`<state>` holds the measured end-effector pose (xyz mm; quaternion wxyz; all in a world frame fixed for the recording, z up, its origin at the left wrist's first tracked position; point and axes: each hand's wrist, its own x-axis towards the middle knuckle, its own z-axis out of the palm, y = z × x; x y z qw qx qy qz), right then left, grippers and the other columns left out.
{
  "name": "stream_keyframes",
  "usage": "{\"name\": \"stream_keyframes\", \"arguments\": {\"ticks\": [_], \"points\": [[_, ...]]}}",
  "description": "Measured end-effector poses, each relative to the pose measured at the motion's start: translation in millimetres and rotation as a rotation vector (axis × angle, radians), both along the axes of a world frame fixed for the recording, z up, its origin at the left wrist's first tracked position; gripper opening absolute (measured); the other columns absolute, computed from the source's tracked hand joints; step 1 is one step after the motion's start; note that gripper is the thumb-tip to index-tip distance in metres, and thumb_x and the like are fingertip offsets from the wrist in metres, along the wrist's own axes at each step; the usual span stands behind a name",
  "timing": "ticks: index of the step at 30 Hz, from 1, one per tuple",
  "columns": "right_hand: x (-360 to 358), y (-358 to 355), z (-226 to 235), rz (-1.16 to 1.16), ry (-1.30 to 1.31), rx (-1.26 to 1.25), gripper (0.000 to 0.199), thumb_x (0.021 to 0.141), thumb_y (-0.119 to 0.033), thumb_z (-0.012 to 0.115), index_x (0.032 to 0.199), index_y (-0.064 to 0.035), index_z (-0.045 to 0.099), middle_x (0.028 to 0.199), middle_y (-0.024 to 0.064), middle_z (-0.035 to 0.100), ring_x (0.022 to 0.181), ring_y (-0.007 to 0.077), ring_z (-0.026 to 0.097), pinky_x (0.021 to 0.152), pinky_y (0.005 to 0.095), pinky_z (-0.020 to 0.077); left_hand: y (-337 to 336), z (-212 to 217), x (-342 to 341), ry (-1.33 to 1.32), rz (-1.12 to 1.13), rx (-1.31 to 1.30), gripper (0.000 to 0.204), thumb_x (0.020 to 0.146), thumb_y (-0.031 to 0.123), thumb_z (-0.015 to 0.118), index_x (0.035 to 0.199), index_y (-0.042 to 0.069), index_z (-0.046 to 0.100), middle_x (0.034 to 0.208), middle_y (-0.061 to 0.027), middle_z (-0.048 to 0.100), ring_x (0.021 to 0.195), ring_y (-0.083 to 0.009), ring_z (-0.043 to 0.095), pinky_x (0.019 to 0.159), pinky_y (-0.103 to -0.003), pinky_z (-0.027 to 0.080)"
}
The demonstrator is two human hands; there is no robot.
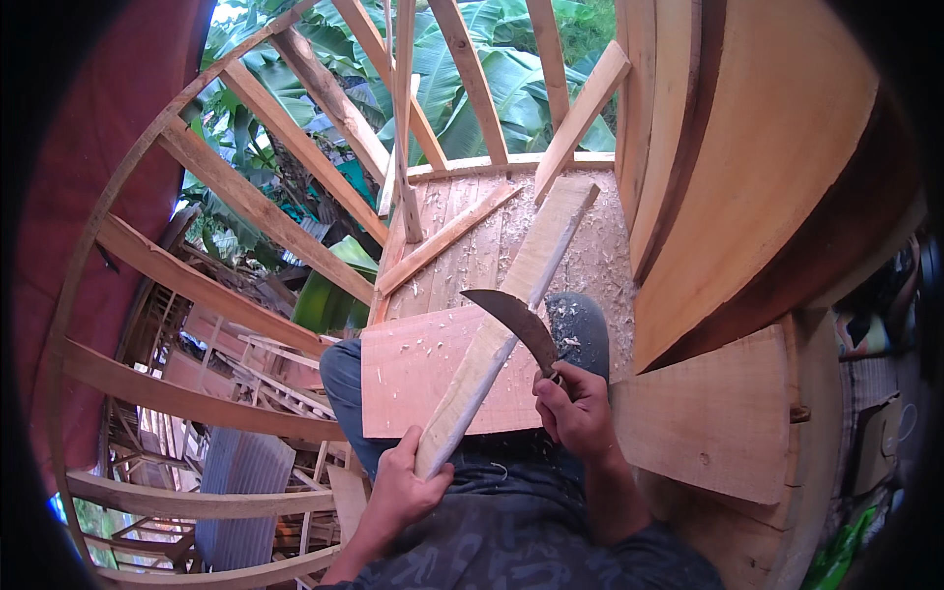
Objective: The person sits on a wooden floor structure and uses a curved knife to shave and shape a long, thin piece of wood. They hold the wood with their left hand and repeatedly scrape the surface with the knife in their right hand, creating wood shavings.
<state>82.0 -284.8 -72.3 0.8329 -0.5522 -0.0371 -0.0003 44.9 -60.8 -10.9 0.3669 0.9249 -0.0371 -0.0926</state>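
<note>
Batten (482, 369): slanted above the board (408, 385), far end leaning right.
Left grip (405, 484): wrapped round its near end.
Right grip (578, 408): clasping the curved knife (521, 324), blade crossing over the batten.
Board: on the person's lap (580, 339).
Plank floor (492, 246): farther off.

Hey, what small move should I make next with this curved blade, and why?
Perhaps draw the dark, curved metal blade along the pale, narrow wooden strip in one light stroke. The blade crosses over the strip, the right hand holds the blade by its base, the left hand holds the strip's near end, and pale wood shavings are scattered nearby.
</note>
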Motion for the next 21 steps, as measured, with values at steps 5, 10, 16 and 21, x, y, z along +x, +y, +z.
{"name": "stream_keyframes", "arguments": {"ticks": [5,10,16,21], "points": [[-2.2,14.7,-6.6,-0.333,-0.106,-0.212,0.018,0.09,-0.015,0.06,0.079,-0.0011,0.055,0.056,-0.0075,0.043,0.051,0.0003,0.036,0.044,0.0206,0.0268,-2.4,1.5,-2.1,-0.02,-0.003,-0.043,0.031,0.07,0.01,0.066,0.094,-0.002,0.051,0.067,-0.0152,0.054,0.063,-0.0244,0.056,0.059,-0.032,0.044],[3.2,11.8,7.8,-0.256,-0.021,0.053,0.016,0.09,-0.014,0.059,0.081,-0.0015,0.054,0.057,-0.0059,0.044,0.049,0.0006,0.037,0.043,0.0196,0.0278,-6.0,-0.1,-7.1,0.053,-0.019,-0.113,0.031,0.073,0.011,0.064,0.097,-0.003,0.051,0.07,-0.0164,0.057,0.064,-0.0178,0.056,0.063,-0.031,0.046],[1.3,5.0,-0.9,0.027,-0.15,-0.056,0.014,0.092,-0.014,0.055,0.084,-0.0018,0.053,0.056,-0.0024,0.047,0.041,0.0019,0.04,0.036,0.0175,0.0288,-3.8,4.7,-5.6,0.032,-0.004,-0.083,0.031,0.072,0.012,0.065,0.096,-0.003,0.051,0.069,-0.018,0.057,0.062,-0.0222,0.058,0.062,-0.032,0.046],[-1.1,14.0,-12.0,-0.248,-0.085,-0.143,0.017,0.091,-0.015,0.058,0.081,-0.0023,0.055,0.058,-0.0066,0.043,0.051,0.0001,0.036,0.045,0.0198,0.0281,-0.8,3.5,-4.9,0.023,-0.02,-0.05,0.031,0.072,0.013,0.065,0.096,-0.003,0.051,0.071,-0.0202,0.058,0.065,-0.0269,0.062,0.062,-0.033,0.047]]}}
